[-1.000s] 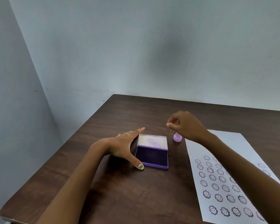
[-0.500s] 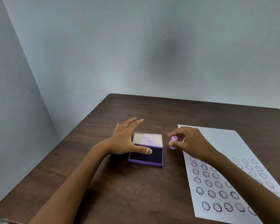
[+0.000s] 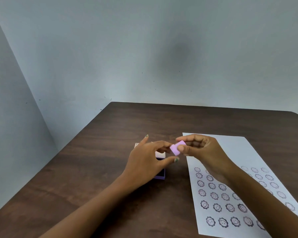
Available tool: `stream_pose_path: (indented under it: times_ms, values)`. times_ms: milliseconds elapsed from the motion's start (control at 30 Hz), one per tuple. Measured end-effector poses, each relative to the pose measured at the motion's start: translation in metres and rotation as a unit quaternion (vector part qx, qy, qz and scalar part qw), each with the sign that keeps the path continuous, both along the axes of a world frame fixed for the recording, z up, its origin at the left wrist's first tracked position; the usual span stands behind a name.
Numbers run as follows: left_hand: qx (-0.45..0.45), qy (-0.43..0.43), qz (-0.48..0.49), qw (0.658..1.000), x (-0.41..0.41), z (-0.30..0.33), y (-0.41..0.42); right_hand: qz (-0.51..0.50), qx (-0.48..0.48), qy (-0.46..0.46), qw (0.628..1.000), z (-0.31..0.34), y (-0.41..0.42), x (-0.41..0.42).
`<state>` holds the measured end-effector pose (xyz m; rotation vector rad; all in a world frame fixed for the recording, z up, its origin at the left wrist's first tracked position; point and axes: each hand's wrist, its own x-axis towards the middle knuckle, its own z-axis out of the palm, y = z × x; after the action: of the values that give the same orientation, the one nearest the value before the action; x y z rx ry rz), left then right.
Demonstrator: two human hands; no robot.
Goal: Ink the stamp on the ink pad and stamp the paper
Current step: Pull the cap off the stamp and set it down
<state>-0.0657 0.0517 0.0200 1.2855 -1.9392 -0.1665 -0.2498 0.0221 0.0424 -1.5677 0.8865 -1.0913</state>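
My right hand (image 3: pixel 202 152) holds a small pink-purple cylindrical stamp (image 3: pixel 177 147) between thumb and fingers, lifted above the table and tilted on its side. My left hand (image 3: pixel 147 159) hovers just left of the stamp with fingers spread, its fingertips close to the stamp's end; I cannot tell whether they touch it. The purple ink pad (image 3: pixel 161 174) lies open on the table under my left hand, mostly hidden, with its pale lid (image 3: pixel 160 154) showing behind the fingers. A white paper (image 3: pixel 230 152) with rows of several round smiley stamp prints lies to the right.
The dark brown wooden table (image 3: pixel 110 169) stands in a corner of pale blue-grey walls. Its left edge runs diagonally toward me and its far edge meets the back wall.
My right hand has lifted the stamp off the table and brought it up in front of me. My left hand left the ink pad's side and rose toward the stamp.
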Motion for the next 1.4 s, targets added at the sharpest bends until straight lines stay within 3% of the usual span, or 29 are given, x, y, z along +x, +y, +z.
stream_pose_path:
  times_ms: [300,933,1000,1167,1400]
  values:
    - [-0.017,0.161,-0.010,0.987,-0.008,0.006,0.008,0.040,0.160,-0.160,0.973,-0.004,0.002,0.003]
    - [0.024,0.273,-0.022,0.961,-0.009,0.013,0.006,-0.023,0.052,-0.163,0.985,-0.003,0.005,0.009]
    - [0.017,0.237,-0.006,0.971,-0.009,0.013,0.007,-0.053,0.063,-0.182,0.980,-0.002,0.002,0.006]
    - [-0.028,0.045,-0.018,0.998,-0.009,0.013,0.013,-0.133,0.087,-0.188,0.969,-0.005,-0.005,-0.005]
    - [0.009,-0.165,-0.050,0.985,-0.013,0.005,0.016,-0.171,0.091,-0.166,0.967,-0.008,-0.009,-0.007]
